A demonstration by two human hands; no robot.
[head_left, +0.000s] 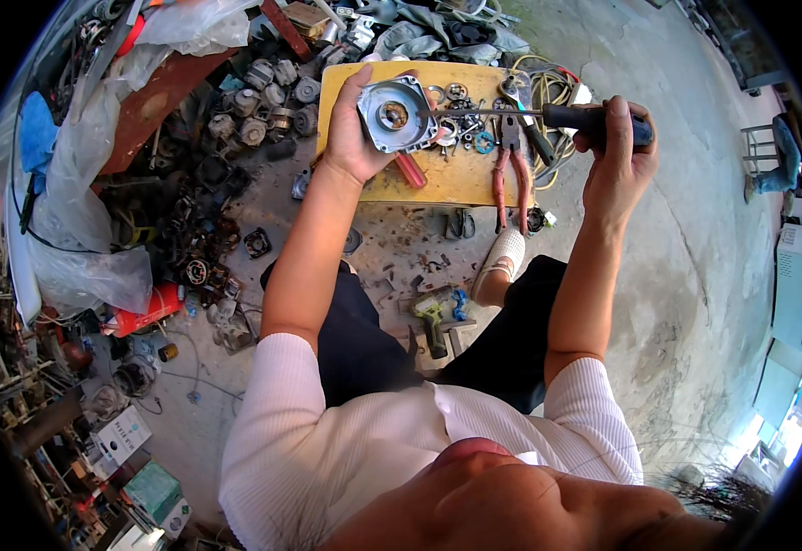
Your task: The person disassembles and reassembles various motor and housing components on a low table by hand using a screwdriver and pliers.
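My left hand [353, 138] grips a grey metal motor end cover [384, 130], its hollow side with a round bearing seat turned up. In my right hand [616, 151] is a screwdriver [571, 117] with a black handle. Its long shaft points left, and the tip reaches the right side of the cover; whether it touches cannot be made out. Both hands are above a low yellow table [378, 191]. Red-handled pliers [511, 170] lie on its right part, beside an adjustable wrench [529, 119]. Washers, a blue ring [484, 142] and small metal parts are scattered between.
Used motor parts [254, 101] are heaped on the floor at the left. A green power drill [432, 321] lies between my legs. Coiled cable [557, 87] sits at the table's right edge. A red cylinder [148, 310] and plastic sheeting [79, 216] are farther left.
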